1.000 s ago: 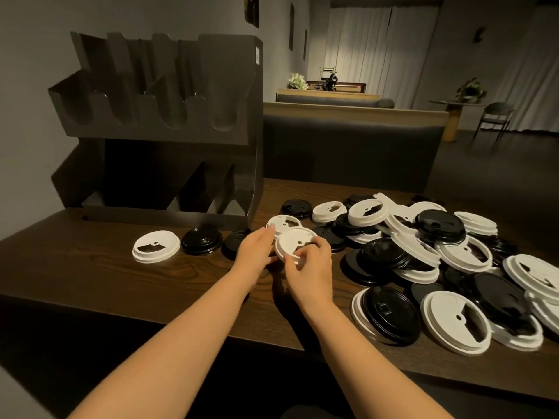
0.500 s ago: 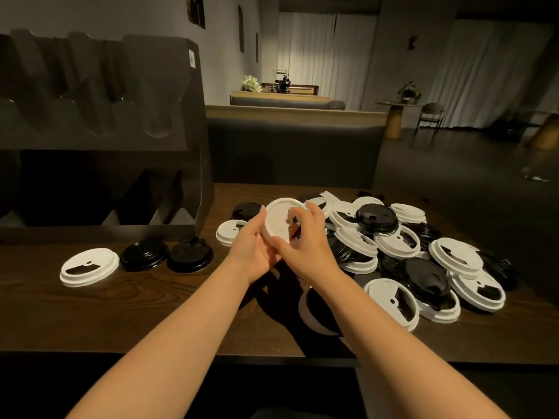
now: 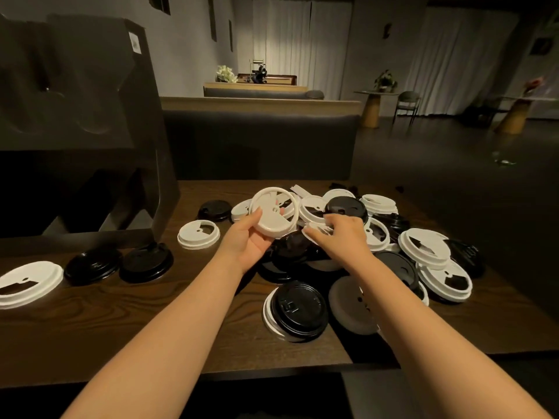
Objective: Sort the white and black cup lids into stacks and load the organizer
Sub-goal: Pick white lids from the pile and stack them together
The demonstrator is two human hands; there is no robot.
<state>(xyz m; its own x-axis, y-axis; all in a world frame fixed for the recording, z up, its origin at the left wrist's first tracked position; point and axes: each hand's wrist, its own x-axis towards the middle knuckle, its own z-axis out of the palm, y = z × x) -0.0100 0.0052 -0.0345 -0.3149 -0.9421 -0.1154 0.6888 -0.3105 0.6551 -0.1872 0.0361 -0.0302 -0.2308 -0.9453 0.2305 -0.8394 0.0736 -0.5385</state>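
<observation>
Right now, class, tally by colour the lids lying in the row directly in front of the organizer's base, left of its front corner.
White lid: 1
Black lids: 2
Total: 3

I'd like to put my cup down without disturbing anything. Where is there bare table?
Bare wood runs along the near table edge, in front of the far-left white lid and the two black lids beside it, left of the left hand's forearm. Right of the arms it is crowded: the lid pile overlaps almost everywhere.
</observation>
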